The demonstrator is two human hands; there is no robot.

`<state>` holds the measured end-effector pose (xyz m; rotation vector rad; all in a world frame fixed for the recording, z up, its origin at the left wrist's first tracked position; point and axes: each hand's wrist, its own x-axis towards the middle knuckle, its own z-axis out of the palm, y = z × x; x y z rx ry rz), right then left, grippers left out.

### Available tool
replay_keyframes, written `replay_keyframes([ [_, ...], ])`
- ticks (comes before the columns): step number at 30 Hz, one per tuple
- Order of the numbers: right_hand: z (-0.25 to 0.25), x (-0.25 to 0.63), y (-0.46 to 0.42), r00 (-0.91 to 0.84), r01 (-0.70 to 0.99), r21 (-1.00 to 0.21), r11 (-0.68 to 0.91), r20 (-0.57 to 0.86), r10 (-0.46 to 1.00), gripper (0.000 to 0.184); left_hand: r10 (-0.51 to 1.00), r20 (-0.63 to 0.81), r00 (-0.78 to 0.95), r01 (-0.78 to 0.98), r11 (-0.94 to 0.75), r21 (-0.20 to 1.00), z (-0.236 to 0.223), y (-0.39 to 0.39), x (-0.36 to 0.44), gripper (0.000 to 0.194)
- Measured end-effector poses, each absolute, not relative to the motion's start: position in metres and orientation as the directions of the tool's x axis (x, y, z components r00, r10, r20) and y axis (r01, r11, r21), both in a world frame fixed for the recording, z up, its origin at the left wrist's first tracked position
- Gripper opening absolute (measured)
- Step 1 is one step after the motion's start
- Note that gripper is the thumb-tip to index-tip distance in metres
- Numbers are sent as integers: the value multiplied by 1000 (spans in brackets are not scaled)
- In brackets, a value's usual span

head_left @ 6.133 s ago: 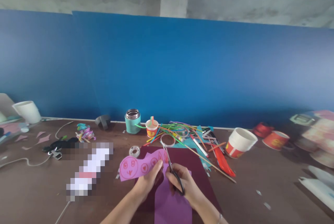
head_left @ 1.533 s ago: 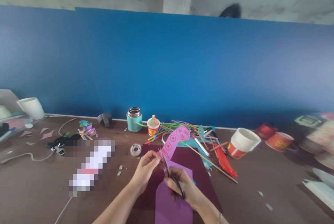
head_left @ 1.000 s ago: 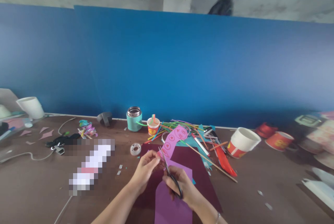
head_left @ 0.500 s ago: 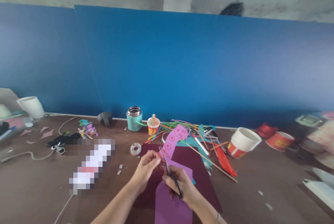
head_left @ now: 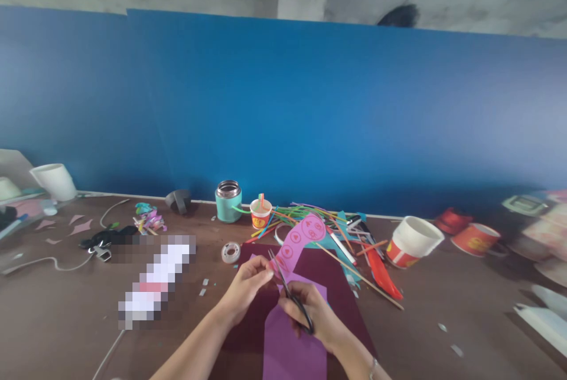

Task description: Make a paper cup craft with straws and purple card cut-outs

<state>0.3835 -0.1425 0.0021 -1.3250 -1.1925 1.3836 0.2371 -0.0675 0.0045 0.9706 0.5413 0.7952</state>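
Observation:
My left hand (head_left: 250, 285) pinches the near end of a pink paper strip (head_left: 296, 243) between thumb and fingers. Red circles with small marks inside are drawn along the strip, and its far end is rounded. In my right hand (head_left: 309, 312) is a pair of scissors (head_left: 301, 310) with black handles, its blades at the strip beside my left fingertips. Whether the blades are parted is hard to tell. Under both hands lie a purple paper sheet (head_left: 295, 347) and a dark maroon sheet (head_left: 343, 303).
Behind the hands stand a teal metal jar (head_left: 228, 205) and a small paper cup (head_left: 260, 214). A tape roll (head_left: 231, 253) lies left of the sheets. Colourful sticks, a red-and-white marker (head_left: 343, 249) and a larger paper cup (head_left: 411, 241) are on the right. A blue partition (head_left: 283, 102) rises behind.
The strip's far end has swung slightly to the right. My right hand and the scissors have shifted a little to the right, while my left hand keeps nearly the same place.

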Motion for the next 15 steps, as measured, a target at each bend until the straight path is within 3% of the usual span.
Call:
replay_keyframes([
  [15,5,387,-142,-84,77,-973,-219,-225,971,31,737,-56,674,-346,382,857,9,-64,231,22],
])
